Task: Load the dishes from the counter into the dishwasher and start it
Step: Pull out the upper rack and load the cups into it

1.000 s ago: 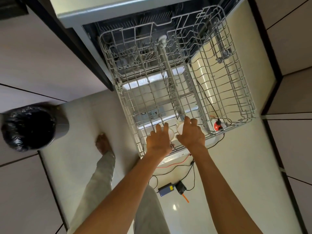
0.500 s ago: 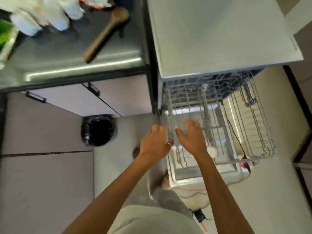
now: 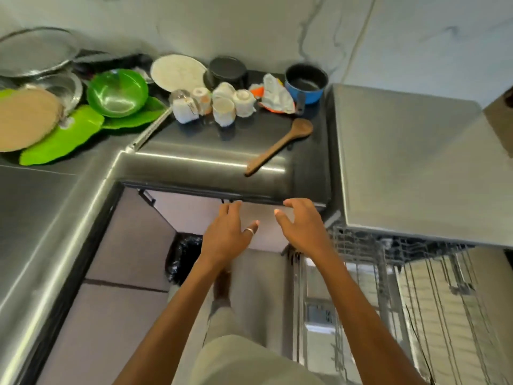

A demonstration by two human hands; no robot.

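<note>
Steel-grey worktop (image 3: 194, 159) carried the waiting dishes, all along the back by the wall: cluster of small white cups (image 3: 215, 105) near the middle, green bowl (image 3: 118, 91) on green leaf-shaped plates (image 3: 63, 137) to the left, tan round plate (image 3: 23, 118) and steel plates (image 3: 33, 55) further left, pale round plate (image 3: 177, 72) leaning behind the cups, dark pot (image 3: 227, 70), blue saucepan (image 3: 305, 83), wooden spoon (image 3: 280, 145) lying nearest the front edge. Crumpled wrapper (image 3: 273, 97) between cups and saucepan, not a dish. Left hand (image 3: 226, 237) and right hand (image 3: 304, 229) both raised side by side just below the worktop's front edge, fingers spread and loosely curled, nothing held in either; ring seen on left hand. Dishwasher (image 3: 402, 168) stood just right of the worktop, wire rack (image 3: 416, 295) pulled out below right; no dishes made out in the part in view, image blurred there. Black-lined bin (image 3: 184, 259) on the floor under the hands. Step judged: reaching up, empty-handed, for a pickup from the worktop; loading looked barely started given how much sat unloaded. Next move probably called for reaching over the front edge to the cups or spoon, the closest items to both hands, one item per hand possible. Cups packed touching each other, so a careful pinch needed to lift one without toppling neighbours. Then a carry down and right to the rack. Start control not visible.
</note>
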